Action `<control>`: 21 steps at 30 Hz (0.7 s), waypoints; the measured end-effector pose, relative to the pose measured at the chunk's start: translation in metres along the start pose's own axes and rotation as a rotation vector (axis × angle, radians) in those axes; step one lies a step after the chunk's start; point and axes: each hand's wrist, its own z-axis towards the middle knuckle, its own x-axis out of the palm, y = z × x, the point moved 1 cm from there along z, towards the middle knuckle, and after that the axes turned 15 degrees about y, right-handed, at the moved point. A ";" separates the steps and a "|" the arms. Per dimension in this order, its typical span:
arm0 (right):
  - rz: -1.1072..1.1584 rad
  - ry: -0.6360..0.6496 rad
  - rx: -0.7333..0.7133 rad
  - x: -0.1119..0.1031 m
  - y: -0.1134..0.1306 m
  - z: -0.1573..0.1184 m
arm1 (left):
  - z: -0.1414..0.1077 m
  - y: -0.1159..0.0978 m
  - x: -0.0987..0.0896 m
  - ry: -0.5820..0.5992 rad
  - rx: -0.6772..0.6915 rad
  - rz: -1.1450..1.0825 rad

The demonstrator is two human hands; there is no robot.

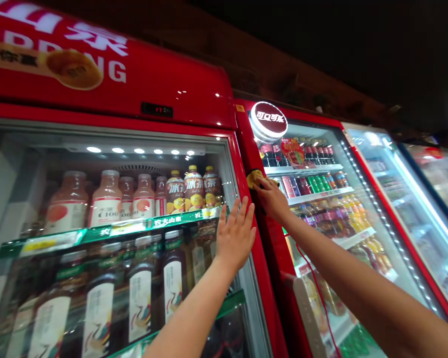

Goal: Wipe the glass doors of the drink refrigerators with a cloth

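My left hand (236,233) lies with fingers spread against the right edge of the glass door on the red drink fridge (194,94). Nothing is in it. Higher and to the right, my right hand (272,199) holds a yellow cloth (255,179) against the red frame of the neighbouring fridge, left of its shelves. The cloth is bunched under the fingertips, with a dark part showing beside it. Below the round lit sign (269,119), the hand covers part of the frame.
Bottles (106,199) stand on shelves behind the left glass door. A red cord (315,286) hangs below my right forearm, near a light-coloured handle (306,313). More lit fridges (406,184) continue to the right.
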 end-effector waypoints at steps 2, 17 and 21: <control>-0.043 0.059 -0.040 0.010 -0.004 0.005 | 0.002 -0.007 0.005 -0.008 0.023 0.005; -0.013 -0.071 0.090 0.010 -0.063 0.070 | 0.046 -0.043 0.008 -0.008 -0.137 0.074; -0.009 -0.020 -0.221 0.012 -0.074 0.076 | 0.076 -0.061 0.014 0.006 -0.233 0.112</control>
